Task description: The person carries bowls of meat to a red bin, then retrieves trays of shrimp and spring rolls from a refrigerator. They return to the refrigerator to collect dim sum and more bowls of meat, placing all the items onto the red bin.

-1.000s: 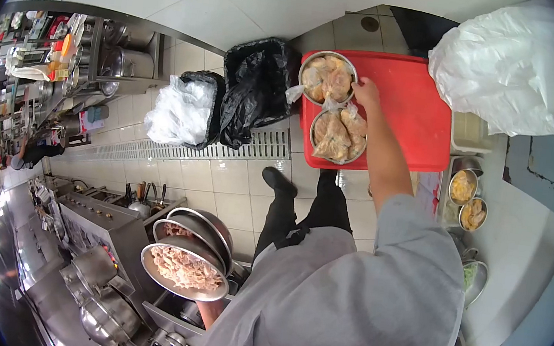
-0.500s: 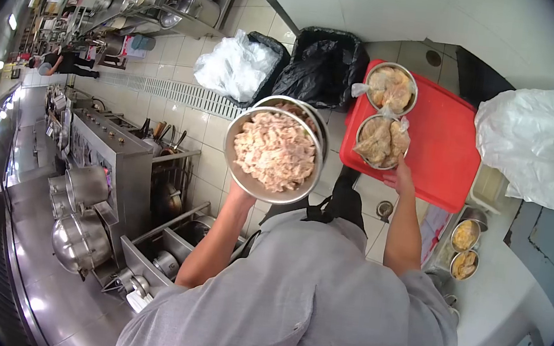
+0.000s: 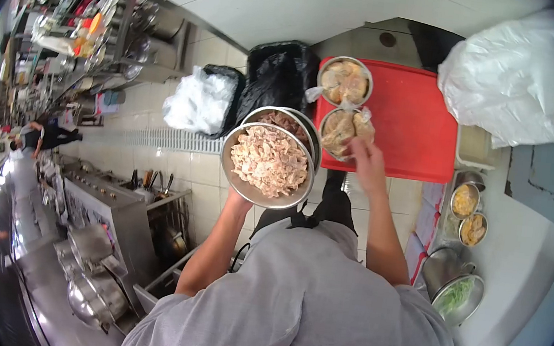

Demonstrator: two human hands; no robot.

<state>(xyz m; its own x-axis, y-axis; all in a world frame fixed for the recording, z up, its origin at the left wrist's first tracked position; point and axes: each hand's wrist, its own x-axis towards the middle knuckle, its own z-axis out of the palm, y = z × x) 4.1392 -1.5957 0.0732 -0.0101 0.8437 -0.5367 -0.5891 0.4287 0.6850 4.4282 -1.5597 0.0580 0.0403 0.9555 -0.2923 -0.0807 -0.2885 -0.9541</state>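
My left hand [image 3: 238, 201] holds up a steel bowl of shredded pale meat [image 3: 268, 162] from below, its fingers mostly hidden. Behind that bowl and overlapping it is a second bowl with darker meat [image 3: 282, 123]. On the red board [image 3: 413, 120] stand two steel bowls with bagged pale food, a far one [image 3: 344, 81] and a near one [image 3: 337, 132]. My right hand [image 3: 364, 157] is over the right edge of the near bowl, at the bag; its fingers are blurred, and whether they grip is unclear.
Lined bins with a black bag [image 3: 276, 77] and a white bag [image 3: 199, 103] stand beyond the bowls. At right are a large white bag [image 3: 500, 75], bowls of yellow food [image 3: 465, 200] and a bowl of greens [image 3: 457, 296]. People are at far left.
My right hand has moved from beside the near bowl up over its edge. The view has shifted, bringing the bowl of greens into sight at right.
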